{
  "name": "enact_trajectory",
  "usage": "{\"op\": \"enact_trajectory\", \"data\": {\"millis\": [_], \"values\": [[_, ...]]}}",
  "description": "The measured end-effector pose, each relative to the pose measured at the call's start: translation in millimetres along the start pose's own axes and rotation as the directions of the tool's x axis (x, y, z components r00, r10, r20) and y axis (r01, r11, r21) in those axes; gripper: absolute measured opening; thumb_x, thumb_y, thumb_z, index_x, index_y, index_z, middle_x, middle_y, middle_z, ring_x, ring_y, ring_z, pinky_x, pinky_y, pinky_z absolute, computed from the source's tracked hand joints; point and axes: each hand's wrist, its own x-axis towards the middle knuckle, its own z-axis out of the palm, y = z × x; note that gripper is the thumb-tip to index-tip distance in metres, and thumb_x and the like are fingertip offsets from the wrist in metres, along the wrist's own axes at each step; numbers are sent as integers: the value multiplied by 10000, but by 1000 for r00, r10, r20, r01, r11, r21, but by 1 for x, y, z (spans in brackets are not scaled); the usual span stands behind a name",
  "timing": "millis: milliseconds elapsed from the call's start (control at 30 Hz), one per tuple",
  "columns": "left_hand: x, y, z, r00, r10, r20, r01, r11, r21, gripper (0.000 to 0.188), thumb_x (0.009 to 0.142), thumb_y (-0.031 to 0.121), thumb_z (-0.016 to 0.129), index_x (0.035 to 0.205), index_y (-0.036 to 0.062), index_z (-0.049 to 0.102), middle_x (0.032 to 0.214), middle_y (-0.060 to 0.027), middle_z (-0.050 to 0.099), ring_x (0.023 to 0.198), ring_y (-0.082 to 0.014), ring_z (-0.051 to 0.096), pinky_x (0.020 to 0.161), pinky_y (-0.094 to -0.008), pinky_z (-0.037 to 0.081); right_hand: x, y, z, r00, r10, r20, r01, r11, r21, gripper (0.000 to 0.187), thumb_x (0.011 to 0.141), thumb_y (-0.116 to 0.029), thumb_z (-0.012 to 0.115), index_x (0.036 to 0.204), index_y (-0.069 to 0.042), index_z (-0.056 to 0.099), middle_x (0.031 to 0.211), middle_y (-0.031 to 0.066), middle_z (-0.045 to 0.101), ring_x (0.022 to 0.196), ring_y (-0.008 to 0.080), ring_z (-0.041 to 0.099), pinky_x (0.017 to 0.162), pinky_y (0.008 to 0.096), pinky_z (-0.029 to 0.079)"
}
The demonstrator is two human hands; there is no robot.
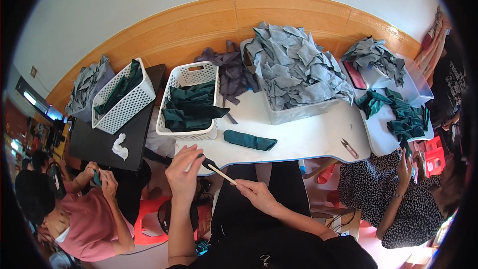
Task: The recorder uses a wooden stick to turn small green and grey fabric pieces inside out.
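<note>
My right hand [256, 196] grips the lower end of a thin, pale wooden stick [222, 174] over my lap, in front of the table edge. A small dark green cloth piece [209, 162] sits at the stick's upper end. My left hand [183, 169] is raised beside it, its fingers bent around the near tip of that cloth. A folded dark green cloth tube [250, 140] lies on the white table [298, 139] just beyond my hands. Behind it to the left, a white perforated basket [186, 134] holds several dark green cloth pieces [191, 103].
A large bin [298, 113] heaped with grey-green cloth pieces [298, 65] stands at the back. Small thread snips [349, 148] lie at the table's right. Co-workers sit at left [92, 214] and right [413, 209], handling green cloth. A second white basket [124, 102] stands on a black table [94, 144].
</note>
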Motion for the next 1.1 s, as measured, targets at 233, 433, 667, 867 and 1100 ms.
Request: {"op": "enact_trajectory", "data": {"millis": [233, 433, 667, 867, 1100], "values": [[-24, -14, -13, 952, 304, -29, -288, 927, 241, 441, 928, -145, 990, 1347, -7, 985, 1298, -171, 975, 1193, -413, 928, 1110, -537, 756, 26, 16, 0, 991, 105, 78, -116, 983, 140, 373, 1407, -266, 724, 1670, -107, 936, 948, -67, 673, 846, 44, 588, 732, 272, 495], [-34, -3, -19, 921, 377, 95, -388, 904, 182, 476, 908, -34, 1016, 1381, 5, 975, 1269, -167, 954, 1118, -372, 911, 963, -509, 747, 53, 16, 13, 945, 251, 210, -296, 929, 223, 391, 1409, -254, 715, 1705, -85, 906, 962, -69, 703, 835, 44, 578, 729, 261, 490], [-68, 13, -20, 925, 363, 112, -371, 926, 63, 535, 890, 197, 1117, 1372, 13, 973, 1312, -147, 914, 1163, -351, 875, 992, -478, 709, 55, 37, 49, 983, 61, 175, -121, 926, 359, 410, 1386, -196, 743, 1745, -44, 870, 1095, -57, 798, 899, 46, 608, 784, 268, 511], [-71, -38, -30, 861, -223, -457, 139, 968, -210, 321, 1290, 157, 829, 1565, 5, 896, 1516, -190, 840, 1408, -335, 798, 1168, -527, 685, 37, -2, 41, 978, 80, 193, -121, 971, 206, 390, 1394, -188, 748, 1733, -49, 881, 1218, -2, 889, 976, 85, 729, 848, 306, 620], [-35, -57, -17, 767, -552, 328, 490, 173, -855, 678, 1415, 465, 682, 1852, -53, 656, 1820, -301, 788, 1710, -420, 772, 1398, -624, 676, 25, -22, 29, 984, -176, 22, 167, 881, -442, 400, 1352, -183, 792, 1724, -53, 862, 1344, 218, 949, 1137, 303, 942, 986, 456, 721]]}}
